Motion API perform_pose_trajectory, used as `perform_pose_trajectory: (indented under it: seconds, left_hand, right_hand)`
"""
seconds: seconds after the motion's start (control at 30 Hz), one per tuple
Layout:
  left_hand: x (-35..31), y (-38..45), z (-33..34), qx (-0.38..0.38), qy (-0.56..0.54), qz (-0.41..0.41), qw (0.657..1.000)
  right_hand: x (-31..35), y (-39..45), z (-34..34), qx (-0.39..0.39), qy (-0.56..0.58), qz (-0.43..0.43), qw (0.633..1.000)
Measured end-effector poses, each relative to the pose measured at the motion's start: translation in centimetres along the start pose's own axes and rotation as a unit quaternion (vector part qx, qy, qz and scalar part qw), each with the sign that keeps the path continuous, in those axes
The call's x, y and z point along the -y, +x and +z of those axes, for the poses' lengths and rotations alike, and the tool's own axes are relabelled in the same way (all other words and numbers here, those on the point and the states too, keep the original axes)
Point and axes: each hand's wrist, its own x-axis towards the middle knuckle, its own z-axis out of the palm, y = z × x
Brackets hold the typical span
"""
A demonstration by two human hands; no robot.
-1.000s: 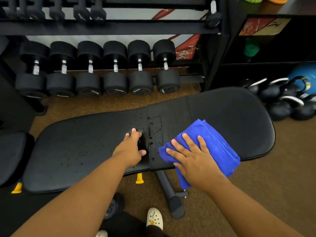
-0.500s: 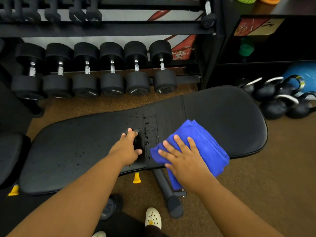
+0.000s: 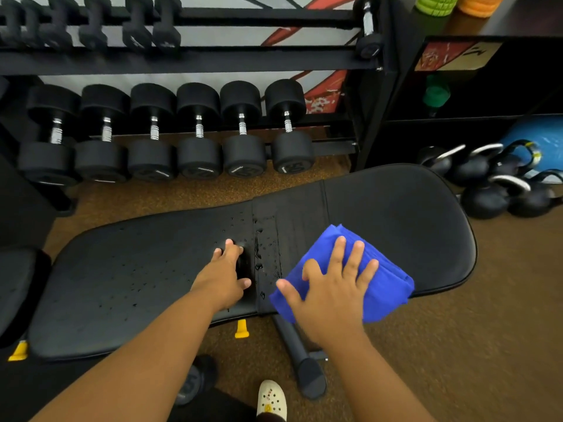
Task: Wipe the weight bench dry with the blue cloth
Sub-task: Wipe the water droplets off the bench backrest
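Note:
A black padded weight bench [image 3: 411, 214] runs across the view from left to right. Water droplets [image 3: 262, 251] bead around the seam between its two pads and scatter over the left pad. A folded blue cloth [image 3: 387, 281] lies on the right pad near the front edge, its near corner hanging over. My right hand [image 3: 332, 287] presses flat on the cloth with fingers spread. My left hand [image 3: 222, 278] rests on the left pad just beside the wet seam, fingers slightly bent, holding nothing.
A rack of black dumbbells [image 3: 198, 132] stands just behind the bench. Several kettlebells [image 3: 493, 184] sit on the floor at the right, below a dark shelf unit. The bench's leg [image 3: 301, 360] and my white shoe [image 3: 271, 400] are below the front edge.
My right hand has slid the cloth slightly left toward the wet seam and turned so its fingers point further across the bench. My left hand has stayed in place.

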Motion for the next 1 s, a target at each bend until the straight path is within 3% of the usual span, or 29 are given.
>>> perform_pose_trajectory:
  seconds: [0.1,0.23,0.37,0.53,0.8,1.0]
  left_hand:
    - [-0.1,-0.1,0.0,-0.005,0.002,0.004,1.000]
    - [-0.2,-0.1,-0.2,-0.007,-0.001,0.010,1.000]
    - [-0.2,-0.3,-0.3,-0.002,-0.006,-0.001,1.000]
    - [-0.4,-0.1,-0.7,0.004,-0.011,0.002,1.000]
    - [-0.2,-0.4,-0.9,0.015,-0.001,0.017,1.000]
    - [0.3,-0.7,-0.7,0.004,-0.018,0.027,0.999]
  right_hand:
    - [1.3,2.3,0.6,-0.006,-0.016,-0.032,0.999]
    - [1.6,4.7,0.8,0.028,-0.054,-0.159,0.985]
    - [1.2,3.6,1.7,0.043,-0.066,-0.194,0.978]
    - [1.5,5.2,1.8,0.002,-0.047,-0.195,0.980]
    - [4.2,11.8,0.6,0.060,-0.092,-0.202,0.973]
    - [2.5,9.2,-0.3,0.111,-0.084,-0.298,0.944]
